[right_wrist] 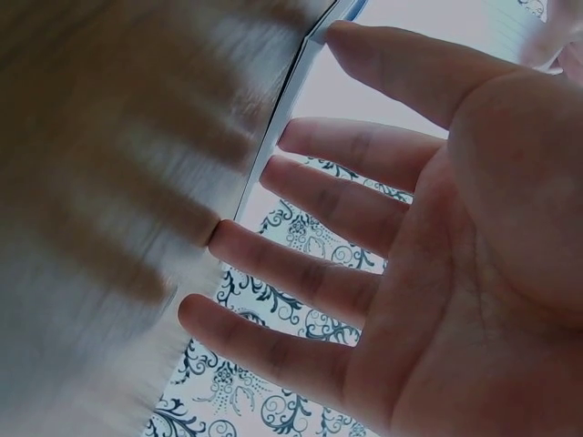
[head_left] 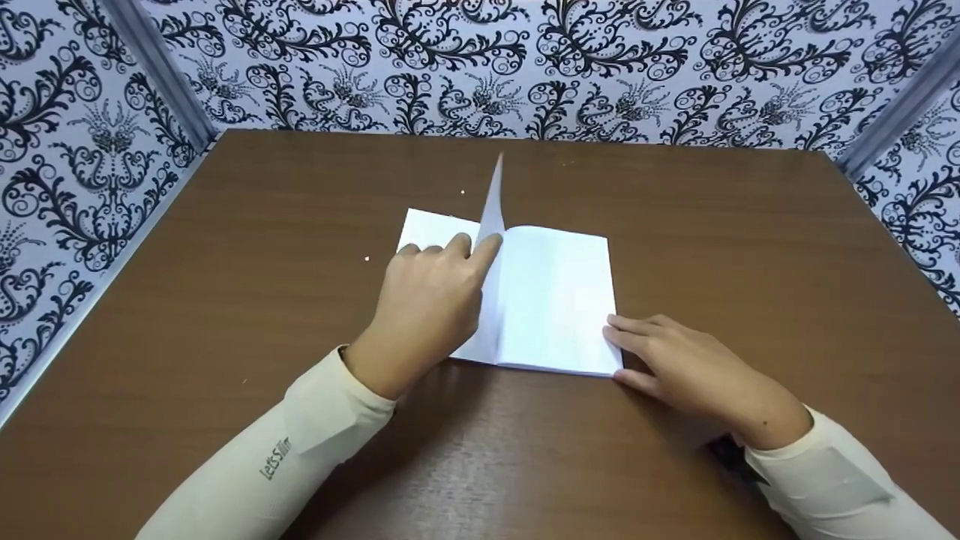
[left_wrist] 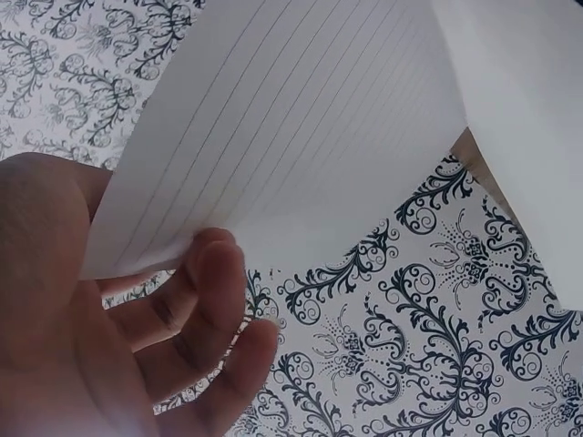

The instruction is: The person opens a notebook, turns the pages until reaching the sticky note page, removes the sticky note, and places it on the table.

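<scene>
An open notebook [head_left: 559, 300] with white pages lies on the table. One of its pages [head_left: 493, 202] stands nearly upright near the spine. My left hand [head_left: 435, 292] is over the left half and pinches that page. In the left wrist view the page [left_wrist: 301, 118] shows ruled lines, its edge held between thumb and curled fingers. On the notebook's right side, my right hand [head_left: 682, 360] touches the edge with its fingertips. The right wrist view shows this hand's fingers [right_wrist: 301, 273] straight and spread along the notebook's edge.
The brown wooden table [head_left: 300, 195] extends around the notebook. A few tiny white specks [head_left: 367, 259] lie left of it. Walls with black scroll patterns [head_left: 465, 67] stand behind and at both sides. A dark object [head_left: 731, 454] shows under the right wrist.
</scene>
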Motion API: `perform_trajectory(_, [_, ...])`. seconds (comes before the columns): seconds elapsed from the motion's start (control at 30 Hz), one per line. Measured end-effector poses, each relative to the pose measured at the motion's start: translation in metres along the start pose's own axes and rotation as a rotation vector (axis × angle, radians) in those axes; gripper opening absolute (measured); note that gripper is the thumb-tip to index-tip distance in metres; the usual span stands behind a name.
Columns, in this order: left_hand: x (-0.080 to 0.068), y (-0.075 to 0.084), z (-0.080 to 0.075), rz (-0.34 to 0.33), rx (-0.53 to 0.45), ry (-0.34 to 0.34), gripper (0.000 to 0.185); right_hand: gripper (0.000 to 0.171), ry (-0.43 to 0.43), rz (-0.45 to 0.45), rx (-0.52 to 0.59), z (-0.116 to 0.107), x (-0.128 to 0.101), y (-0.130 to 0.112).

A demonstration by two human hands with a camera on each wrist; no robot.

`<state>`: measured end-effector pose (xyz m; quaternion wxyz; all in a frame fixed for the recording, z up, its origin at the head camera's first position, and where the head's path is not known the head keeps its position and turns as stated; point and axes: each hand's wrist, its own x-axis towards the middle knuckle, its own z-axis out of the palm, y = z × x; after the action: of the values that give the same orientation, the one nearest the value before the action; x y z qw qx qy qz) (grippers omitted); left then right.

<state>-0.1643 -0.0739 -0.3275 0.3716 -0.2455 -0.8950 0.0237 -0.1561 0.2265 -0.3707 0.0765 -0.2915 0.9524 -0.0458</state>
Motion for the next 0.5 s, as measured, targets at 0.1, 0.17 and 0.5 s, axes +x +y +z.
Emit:
perform_trajectory(0.1, [-0.001,-0.002,-0.002,-0.014,0.013,-0.035,0.02,0.057,-0.003,0.002,0.001,-0.001,0.0,0.0])
perform_trajectory(0.17, [-0.001,-0.004,-0.003,-0.027,0.024,-0.06,0.018,0.056,-0.005,0.003,0.003,-0.001,0.0,0.0])
perform_trajectory(0.5, [-0.004,-0.012,-0.001,-0.065,0.062,-0.158,0.017,0.057,-0.003,0.006,0.001,0.0,0.0,0.001])
